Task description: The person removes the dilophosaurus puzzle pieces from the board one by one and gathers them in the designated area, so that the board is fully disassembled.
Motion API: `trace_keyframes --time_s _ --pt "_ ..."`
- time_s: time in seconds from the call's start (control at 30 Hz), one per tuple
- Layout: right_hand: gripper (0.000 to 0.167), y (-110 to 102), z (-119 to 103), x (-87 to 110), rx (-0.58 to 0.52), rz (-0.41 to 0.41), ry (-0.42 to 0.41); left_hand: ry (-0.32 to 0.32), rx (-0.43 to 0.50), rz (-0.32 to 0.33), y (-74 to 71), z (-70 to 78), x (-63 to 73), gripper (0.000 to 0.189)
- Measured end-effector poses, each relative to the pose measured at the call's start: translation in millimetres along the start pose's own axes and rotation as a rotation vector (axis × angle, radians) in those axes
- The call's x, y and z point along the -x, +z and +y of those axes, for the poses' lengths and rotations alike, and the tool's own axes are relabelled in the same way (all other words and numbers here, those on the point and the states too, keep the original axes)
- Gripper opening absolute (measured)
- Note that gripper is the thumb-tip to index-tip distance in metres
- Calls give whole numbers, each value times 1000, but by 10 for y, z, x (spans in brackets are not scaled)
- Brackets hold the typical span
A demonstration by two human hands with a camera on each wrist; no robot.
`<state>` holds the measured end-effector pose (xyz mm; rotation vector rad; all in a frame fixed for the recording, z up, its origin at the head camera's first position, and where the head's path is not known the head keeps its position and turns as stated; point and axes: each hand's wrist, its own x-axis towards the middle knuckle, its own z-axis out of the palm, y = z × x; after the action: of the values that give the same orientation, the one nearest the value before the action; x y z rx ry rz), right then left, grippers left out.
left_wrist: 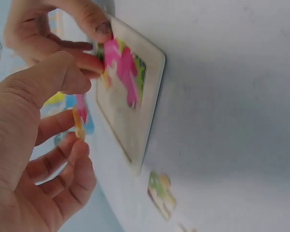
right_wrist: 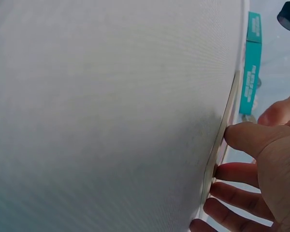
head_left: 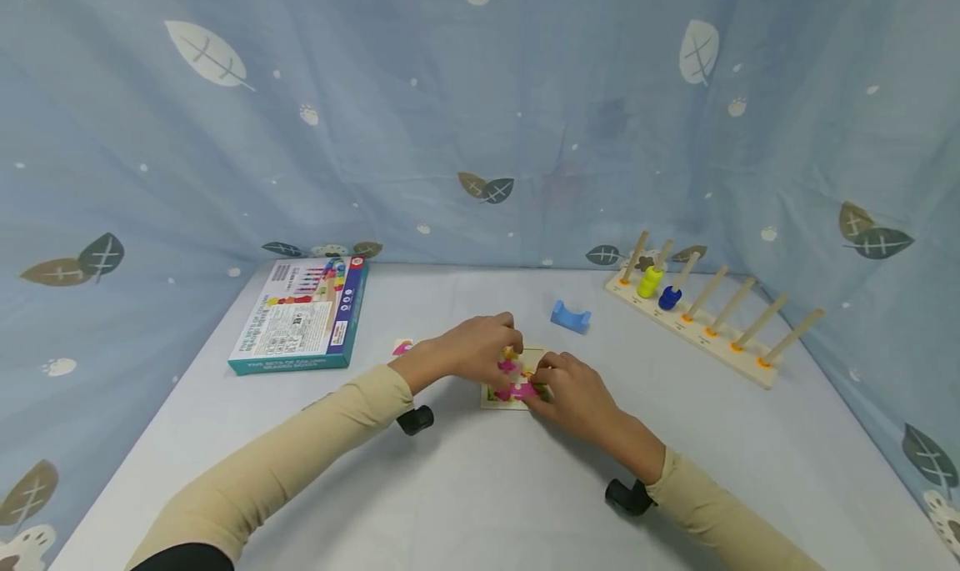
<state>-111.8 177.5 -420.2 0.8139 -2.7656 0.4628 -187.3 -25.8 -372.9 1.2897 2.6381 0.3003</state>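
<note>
A wooden jigsaw board (head_left: 497,404) with a pale rim lies on the table, pink and green puzzle pieces (left_wrist: 127,72) set in part of it. Bare wood shows across the rest. My left hand (head_left: 480,350) pinches a small pink and yellow puzzle piece (left_wrist: 80,115) on edge, held over the board. My right hand (head_left: 581,400) holds the board's right end, thumb at the near edge and fingers curled over the side. Loose on the table, past the board's left end, is a green and tan puzzle piece (left_wrist: 161,194).
Another loose puzzle piece (head_left: 402,347) lies behind the left wrist. A boxed toy set (head_left: 296,317) sits at the back left. Beyond the board is a blue curved block (head_left: 570,317). At the right stands a pegged wooden rack (head_left: 690,329) with yellow and dark blue beads.
</note>
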Motion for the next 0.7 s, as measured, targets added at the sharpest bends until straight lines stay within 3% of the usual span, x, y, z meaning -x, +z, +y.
trace_keyframes --time_s 0.3,0.53,0.7 --pt "21 -7 -7 2 7 -18 24 -87 44 37 -167 -163 285 43" --pt "24 0 -12 0 14 -29 45 -156 63 44 -181 -316 482 49" --pt "24 14 -20 -9 23 -31 39 -161 71 50 -186 -368 621 48"
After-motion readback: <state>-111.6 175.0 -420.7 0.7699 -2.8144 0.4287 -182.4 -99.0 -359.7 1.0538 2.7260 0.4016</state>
